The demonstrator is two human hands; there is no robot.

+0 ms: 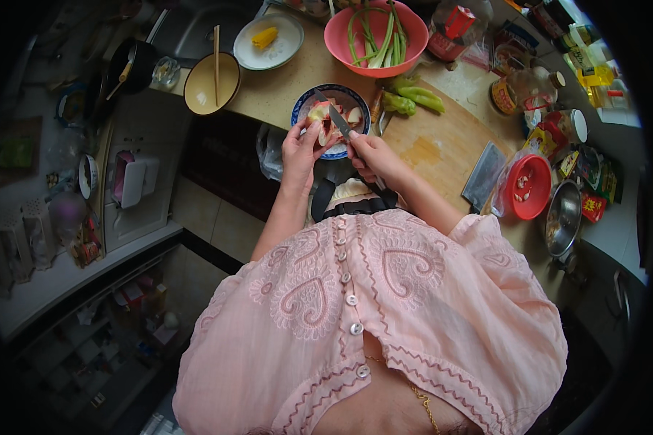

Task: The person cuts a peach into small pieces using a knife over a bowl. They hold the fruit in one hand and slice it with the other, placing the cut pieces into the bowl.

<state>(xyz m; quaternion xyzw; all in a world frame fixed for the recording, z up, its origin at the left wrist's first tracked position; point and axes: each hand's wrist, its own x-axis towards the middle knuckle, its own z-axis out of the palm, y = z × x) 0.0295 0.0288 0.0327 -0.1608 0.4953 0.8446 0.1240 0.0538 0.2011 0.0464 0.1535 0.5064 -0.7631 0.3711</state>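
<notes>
My left hand (300,147) holds a partly cut peach (318,112), its flesh pale with red streaks, above a blue-and-white bowl (299,103). My right hand (375,155) is closed round the handle of a knife (338,118). The blade slants up and left across the bowl, against or very close to the fruit; the exact contact is hard to make out. Cut pieces (354,115) with pale flesh and reddish edges lie in the bowl, which stands at the counter's near edge. My fingers and the knife hide part of it.
Right of the bowl lies a wooden cutting board (442,138) with green peppers (413,98) at its far edge and a cleaver (484,176) at its near right. Beyond stand a pink basin (334,36) of scallions, a white plate (283,56) and a yellow bowl (199,90) with chopsticks.
</notes>
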